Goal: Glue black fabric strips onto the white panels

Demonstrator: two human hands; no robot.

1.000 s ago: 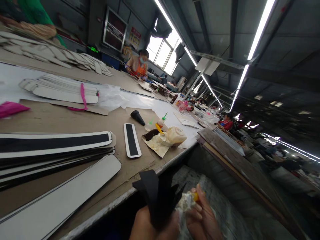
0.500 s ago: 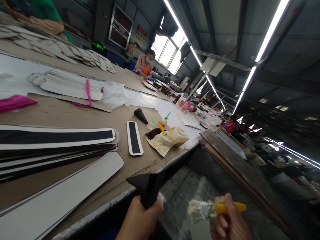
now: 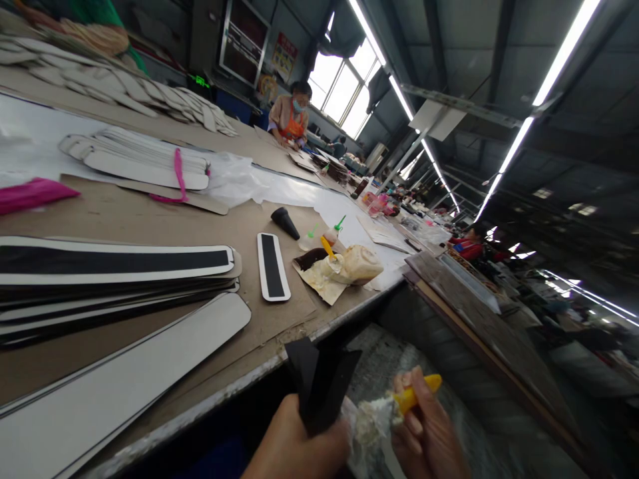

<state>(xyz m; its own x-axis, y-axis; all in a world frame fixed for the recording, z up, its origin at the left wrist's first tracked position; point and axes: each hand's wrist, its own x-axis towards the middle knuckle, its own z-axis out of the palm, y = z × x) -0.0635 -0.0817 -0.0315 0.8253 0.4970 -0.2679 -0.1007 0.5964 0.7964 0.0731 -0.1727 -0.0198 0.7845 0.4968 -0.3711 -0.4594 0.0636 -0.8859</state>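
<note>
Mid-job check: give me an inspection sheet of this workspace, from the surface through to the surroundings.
Surface: brown sheeting, with a scuffed bench edge.
Job's things: bunched black strips; yellow-handled tool, its end caked with pale paste. Whether they touch is unclear.
Clutter: long panels, short panel, black cone, green-tipped bottles, stained container, bundle with a pink band.
Hands: left hand grips the black strips; right hand holds the yellow-handled tool by its handle.
Cables: nothing seen near the hands.
Surroundings: co-worker in an orange apron farther off, bright window behind, strip lights overhead.
</note>
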